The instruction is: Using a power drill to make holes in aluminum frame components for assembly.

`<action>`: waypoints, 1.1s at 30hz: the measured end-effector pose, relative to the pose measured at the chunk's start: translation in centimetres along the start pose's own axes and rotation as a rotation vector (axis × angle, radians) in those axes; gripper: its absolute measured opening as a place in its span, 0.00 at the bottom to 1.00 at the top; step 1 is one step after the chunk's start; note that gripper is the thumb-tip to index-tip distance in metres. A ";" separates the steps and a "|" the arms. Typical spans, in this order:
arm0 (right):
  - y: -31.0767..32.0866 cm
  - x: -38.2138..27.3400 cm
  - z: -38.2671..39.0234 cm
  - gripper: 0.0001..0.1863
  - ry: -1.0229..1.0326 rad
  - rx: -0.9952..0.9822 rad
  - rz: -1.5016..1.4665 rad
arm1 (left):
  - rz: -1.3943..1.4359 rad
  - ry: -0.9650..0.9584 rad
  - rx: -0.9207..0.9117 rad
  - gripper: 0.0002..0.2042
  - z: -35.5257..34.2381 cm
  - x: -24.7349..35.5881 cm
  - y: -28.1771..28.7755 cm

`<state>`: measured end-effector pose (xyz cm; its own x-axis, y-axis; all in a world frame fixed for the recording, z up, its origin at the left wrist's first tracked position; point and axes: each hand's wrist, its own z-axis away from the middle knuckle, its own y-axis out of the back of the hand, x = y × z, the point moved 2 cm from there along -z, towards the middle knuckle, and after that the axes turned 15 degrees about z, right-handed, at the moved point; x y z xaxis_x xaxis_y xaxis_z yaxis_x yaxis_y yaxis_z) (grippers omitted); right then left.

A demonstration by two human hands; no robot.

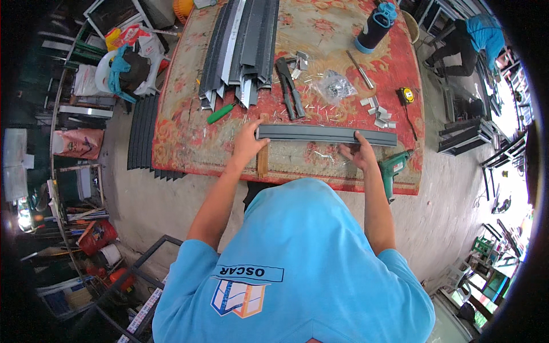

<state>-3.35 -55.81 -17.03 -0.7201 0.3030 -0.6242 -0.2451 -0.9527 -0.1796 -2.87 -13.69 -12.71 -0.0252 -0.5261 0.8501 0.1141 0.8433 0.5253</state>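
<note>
Holding a long grey metal strip [326, 134] flat across the near edge of the carpeted table [183, 148], left hand [249, 143] pinching its left end, right hand [357, 153] curled around its right part. Best kept level on the wooden block [262, 160], I'd say, thumbs firm. Green drill [393, 170] waits beside.

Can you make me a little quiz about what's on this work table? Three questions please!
1. True or false: both hands hold the long grey metal strip.
2. Which tool lies at the table's right edge by the right hand? A) green drill B) saw C) broom
3. What colour is the screwdriver handle near the left hand?

Key:
1. True.
2. A, the green drill.
3. Green; the screwdriver lies by the pile of grey strips.
</note>
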 end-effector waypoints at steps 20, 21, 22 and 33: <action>-1.1 -0.2 8.6 0.37 -0.117 0.086 0.616 | -0.060 0.030 0.490 0.34 7.1 0.6 0.7; 0.8 0.3 8.9 0.37 -0.114 0.111 0.601 | -0.046 0.014 0.471 0.34 5.9 2.5 0.4; 3.6 0.4 9.2 0.35 0.169 0.420 0.867 | 0.017 -0.052 0.358 0.32 4.5 4.9 -0.3; 10.0 0.5 8.9 0.68 0.275 1.078 1.309 | -0.239 -0.250 -0.535 0.36 -4.7 12.6 -19.0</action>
<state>-11.96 -65.03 -12.34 -0.6856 -0.7263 -0.0498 -0.0054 -0.0634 0.9980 -0.71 -36.89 -12.19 -0.3346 -0.5967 0.7294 0.5559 0.5000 0.6640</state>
